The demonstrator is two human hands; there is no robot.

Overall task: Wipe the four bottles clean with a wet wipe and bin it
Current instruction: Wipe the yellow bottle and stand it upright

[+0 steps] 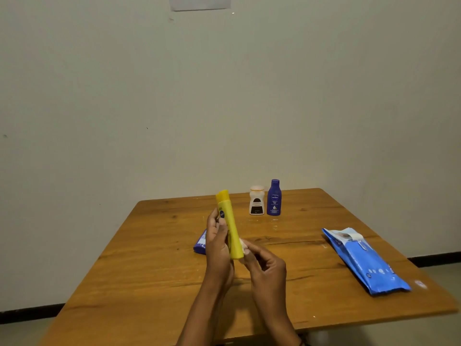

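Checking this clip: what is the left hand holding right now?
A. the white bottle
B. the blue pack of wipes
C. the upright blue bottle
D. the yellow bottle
D: the left hand is curled round the yellow bottle, lifted above the table, while the right hand pinches a wipe against its lower end; the white bottle and upright blue bottle stand apart near the far edge.
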